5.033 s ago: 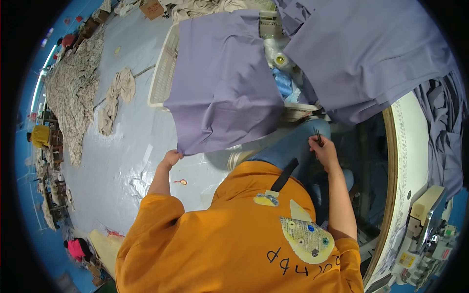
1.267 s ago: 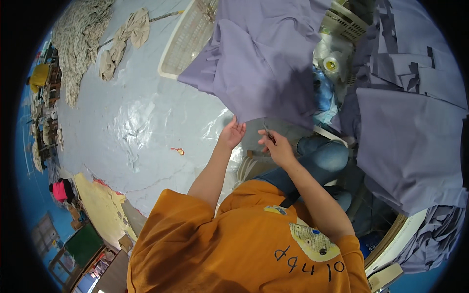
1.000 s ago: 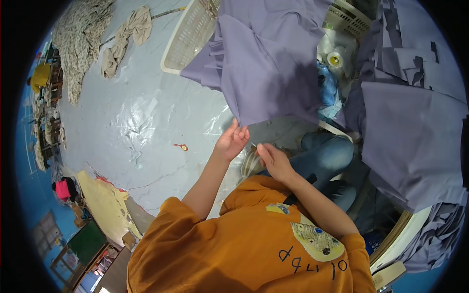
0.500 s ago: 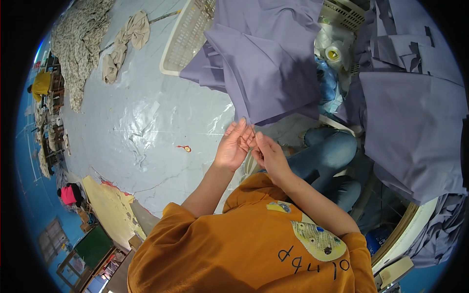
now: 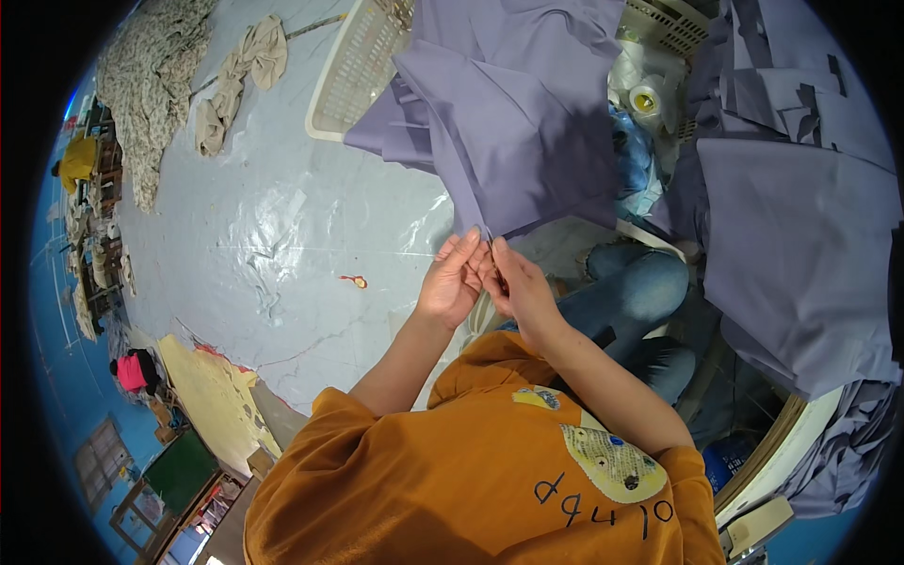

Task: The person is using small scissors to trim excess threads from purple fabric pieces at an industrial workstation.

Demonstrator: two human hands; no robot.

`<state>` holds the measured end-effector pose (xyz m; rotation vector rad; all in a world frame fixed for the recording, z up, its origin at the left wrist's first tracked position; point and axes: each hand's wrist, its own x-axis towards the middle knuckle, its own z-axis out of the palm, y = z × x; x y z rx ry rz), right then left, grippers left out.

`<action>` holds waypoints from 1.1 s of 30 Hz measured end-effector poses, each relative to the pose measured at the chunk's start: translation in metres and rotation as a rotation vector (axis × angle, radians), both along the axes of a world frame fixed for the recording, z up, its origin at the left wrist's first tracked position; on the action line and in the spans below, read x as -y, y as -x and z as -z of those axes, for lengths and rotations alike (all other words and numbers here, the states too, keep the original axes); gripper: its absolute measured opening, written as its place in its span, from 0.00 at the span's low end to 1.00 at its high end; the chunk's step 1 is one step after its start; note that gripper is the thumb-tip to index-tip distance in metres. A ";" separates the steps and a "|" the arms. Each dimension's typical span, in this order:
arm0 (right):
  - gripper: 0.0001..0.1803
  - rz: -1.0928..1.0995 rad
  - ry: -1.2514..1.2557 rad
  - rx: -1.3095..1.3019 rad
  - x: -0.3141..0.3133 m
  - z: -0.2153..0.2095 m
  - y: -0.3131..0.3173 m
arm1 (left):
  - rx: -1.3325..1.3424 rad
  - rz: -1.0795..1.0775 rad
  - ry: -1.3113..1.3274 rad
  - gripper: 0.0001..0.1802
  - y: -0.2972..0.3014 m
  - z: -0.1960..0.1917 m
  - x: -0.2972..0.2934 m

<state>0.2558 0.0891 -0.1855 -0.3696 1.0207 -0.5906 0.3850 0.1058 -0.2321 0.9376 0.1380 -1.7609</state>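
A large piece of plain purple fabric (image 5: 527,122) hangs over the basket in front of me, its lower corner reaching my fingers. My left hand (image 5: 452,287) is closed, pinching that corner between thumb and fingers, palm partly turned up. Right beside it, fingertips almost touching the left ones, my right hand (image 5: 530,297) is closed around a small dark tool (image 5: 498,267). Only a thin tip and a bit of its body show near the cloth's edge; the fingers hide the rest, so its exact kind cannot be made out.
A white plastic basket (image 5: 330,105) stands under the fabric. Thread cones (image 5: 646,100) and a blue plastic bag (image 5: 633,155) lie in a basket beyond. More purple cloth (image 5: 786,245) is piled at right. Patterned cloth (image 5: 155,85) lies far left; a small red-and-gold scrap (image 5: 356,282) lies on the floor.
My right hand has turned and shifted slightly, and the dark tool in it now shows more at the fabric corner. My left hand keeps its pinch, almost in place.
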 end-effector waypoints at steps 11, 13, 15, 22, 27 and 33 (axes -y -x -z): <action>0.22 0.028 -0.092 0.049 0.006 0.002 -0.001 | -0.007 0.045 0.028 0.08 0.001 -0.004 0.002; 0.21 0.027 -0.117 0.016 0.007 0.002 -0.002 | -0.015 0.043 0.031 0.08 -0.001 0.001 0.000; 0.20 0.036 -0.116 0.009 0.007 0.003 -0.001 | -0.035 0.044 0.042 0.06 0.000 -0.002 0.001; 0.19 0.050 -0.119 -0.004 0.008 0.002 -0.003 | -0.053 -0.020 -0.034 0.03 0.002 -0.004 0.002; 0.20 0.052 -0.150 0.012 0.008 0.004 -0.003 | -0.081 0.001 0.000 0.03 0.002 -0.001 0.001; 0.21 0.052 -0.154 0.012 0.007 0.002 -0.003 | -0.097 -0.008 0.020 0.02 0.003 -0.003 0.001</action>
